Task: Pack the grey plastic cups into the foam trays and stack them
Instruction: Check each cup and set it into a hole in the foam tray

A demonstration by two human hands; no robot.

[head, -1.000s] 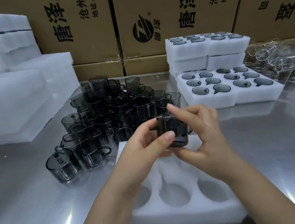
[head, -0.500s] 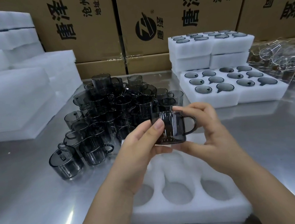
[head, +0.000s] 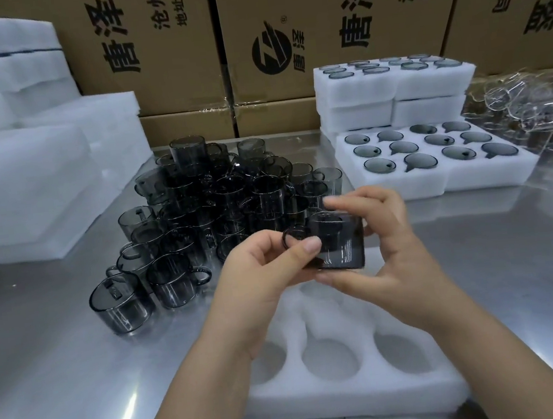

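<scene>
Both hands hold one grey cup above a white foam tray with round holes. My left hand pinches the cup at its handle side, thumb on the wall. My right hand grips it from the right, fingers over the rim and under the base. The cup's handle points left. A heap of grey cups lies behind and left of my hands. A filled foam tray lies at the back right, with a stack of filled trays behind it.
Blocks of white foam are piled at the left. Cardboard boxes close off the back. Clear cups in plastic wrap lie at the far right. The table is shiny steel.
The cup has been turned in my hands: its handle pointed right half a second ago and now points left. The hands stay above the tray.
</scene>
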